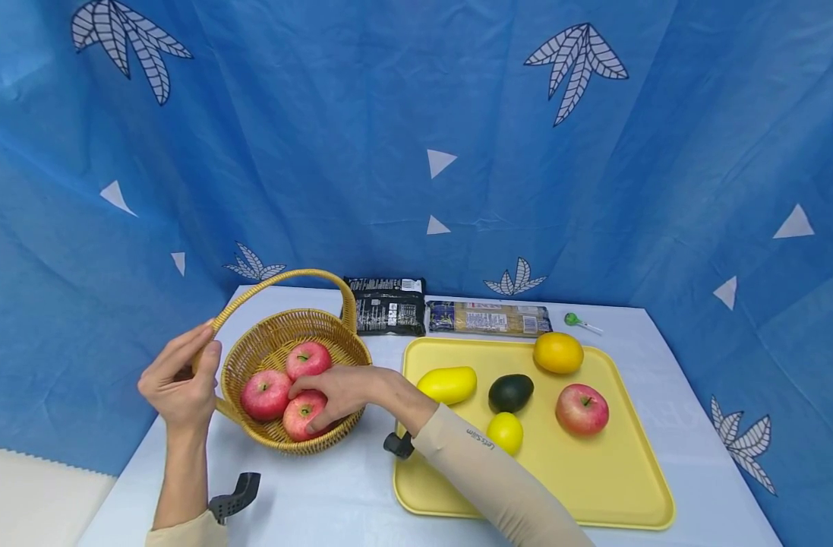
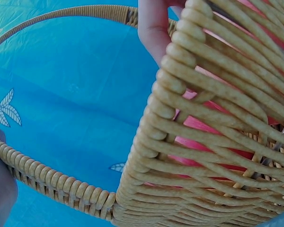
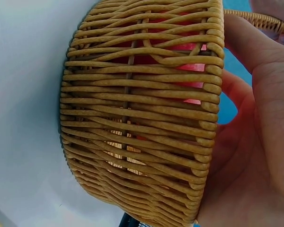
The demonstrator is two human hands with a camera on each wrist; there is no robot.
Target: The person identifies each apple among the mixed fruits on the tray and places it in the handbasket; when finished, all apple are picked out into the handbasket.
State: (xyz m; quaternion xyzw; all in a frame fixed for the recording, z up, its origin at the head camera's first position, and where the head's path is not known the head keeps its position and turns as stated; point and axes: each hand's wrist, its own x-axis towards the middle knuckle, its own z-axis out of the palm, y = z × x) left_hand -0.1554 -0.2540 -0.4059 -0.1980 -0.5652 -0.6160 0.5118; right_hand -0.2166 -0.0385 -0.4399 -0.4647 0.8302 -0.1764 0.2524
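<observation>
A woven basket (image 1: 289, 447) stands at the left of the table with three red apples in it. My left hand (image 1: 184, 380) grips its arched handle (image 1: 272, 281) on the left side; the left wrist view also has that hand (image 2: 1, 189) at the handle. Reaching over the basket's right rim, my right hand (image 1: 348, 391) holds the nearest apple (image 1: 298, 418), thumb and fingers on either side of it. The other apples (image 1: 264, 395) lie beside it. In the right wrist view the wicker wall hides most of the fruit and the fingertips of my right hand (image 3: 265, 118).
A yellow tray (image 1: 566, 486) to the right bears a yellow mango (image 1: 447, 385), a dark avocado (image 1: 510, 393), a lemon (image 1: 505, 433), an orange-yellow fruit (image 1: 558, 352) and an apple (image 1: 582, 409). Behind are black packets (image 1: 389, 313), a noodle-like pack (image 1: 487, 318) and a green lollipop (image 1: 572, 319).
</observation>
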